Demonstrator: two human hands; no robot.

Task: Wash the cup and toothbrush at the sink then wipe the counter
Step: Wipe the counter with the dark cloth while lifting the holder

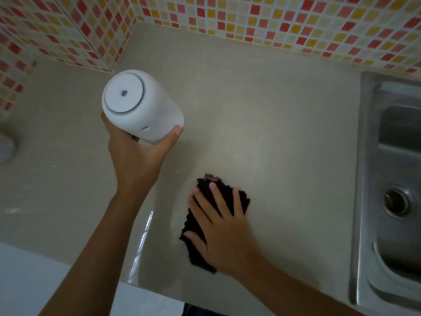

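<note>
Both forearms reach in over the front edge of the counter (pixel 284 115), which is a smooth beige surface, matte, with a faint damp sheen near its front edge. The right hand (pixel 224 226) lies flat with fingers spread on a dark cloth (pixel 242 199), pressing it down on the counter not far from the front edge; the cloth looks ribbed and crumpled, and the hand is open on it, not closed around it. The left hand (pixel 136 153) is lifted above the counter and its fingers wrap around a white cylinder (pixel 142 106), held tilted so that a round end with a grey ring and a small hole faces the camera. It looks like smooth plastic; I judge it is the cup, held out of the way. The toothbrush is not visible. A steel sink (pixel 391 179) with a round drain sits at the right edge, and small red, orange and cream tiles (pixel 262 21) cover the wall behind. The washing seems finished and the wiping is in hand. The next move probably needs firm, even strokes toward the back corner, where the cup can then go down.
</note>
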